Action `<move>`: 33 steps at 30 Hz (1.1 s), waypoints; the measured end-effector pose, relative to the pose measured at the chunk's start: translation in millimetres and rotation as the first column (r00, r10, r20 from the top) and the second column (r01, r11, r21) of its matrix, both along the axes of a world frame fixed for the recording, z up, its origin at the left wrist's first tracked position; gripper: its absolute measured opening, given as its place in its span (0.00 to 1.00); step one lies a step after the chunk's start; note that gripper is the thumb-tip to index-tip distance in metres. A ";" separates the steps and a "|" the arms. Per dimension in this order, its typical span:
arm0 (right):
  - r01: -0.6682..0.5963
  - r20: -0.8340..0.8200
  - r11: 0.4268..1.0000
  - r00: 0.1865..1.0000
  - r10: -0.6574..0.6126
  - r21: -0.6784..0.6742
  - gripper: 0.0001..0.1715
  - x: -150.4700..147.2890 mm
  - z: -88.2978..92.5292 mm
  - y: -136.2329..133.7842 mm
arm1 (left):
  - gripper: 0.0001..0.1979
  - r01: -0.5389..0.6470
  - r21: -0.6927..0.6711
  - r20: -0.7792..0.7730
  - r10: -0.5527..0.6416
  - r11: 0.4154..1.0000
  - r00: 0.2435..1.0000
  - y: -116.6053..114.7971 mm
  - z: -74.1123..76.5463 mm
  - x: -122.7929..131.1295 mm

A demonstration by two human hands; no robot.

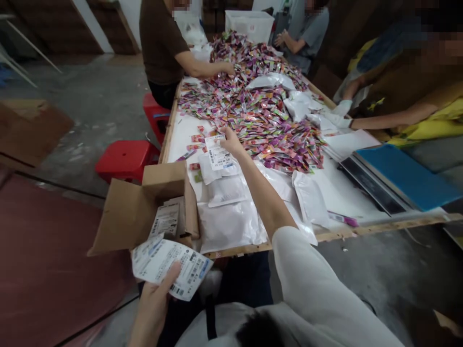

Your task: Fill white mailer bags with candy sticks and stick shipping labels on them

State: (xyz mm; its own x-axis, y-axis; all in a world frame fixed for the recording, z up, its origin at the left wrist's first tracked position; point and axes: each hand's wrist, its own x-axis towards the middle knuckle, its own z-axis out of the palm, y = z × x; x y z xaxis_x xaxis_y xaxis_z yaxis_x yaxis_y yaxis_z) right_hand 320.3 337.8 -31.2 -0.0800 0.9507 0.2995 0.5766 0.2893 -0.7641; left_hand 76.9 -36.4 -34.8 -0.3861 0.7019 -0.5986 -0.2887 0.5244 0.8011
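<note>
My left hand (159,291) grips a small stack of printed labels (177,265), thumb on top, just in front of the cardboard box. Out over the table, my right hand (230,142) pinches a single printed label (217,153) by its upper edge. That label hangs above a white plastic packet (226,189); whether they touch I cannot tell. Nearer to me lies a larger white packet (231,224), and another white packet (311,197) rests to the right of my forearm. More printed labels (166,219) stand inside the open cardboard box (191,207).
A big heap of colourful sachets (260,106) covers the table's middle and far end. One person (162,48) reaches into it; two others are at the right side. A blue folder (408,173) lies at right, a red stool (125,159) at left, a white bin (249,24) behind.
</note>
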 end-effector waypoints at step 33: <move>0.341 0.338 0.892 0.836 -0.432 0.298 0.28 108.3 -5.3 -118.3 | 0.25 0.121 0.055 0.129 -0.128 0.991 0.983 -23.1 -2.6 -7.3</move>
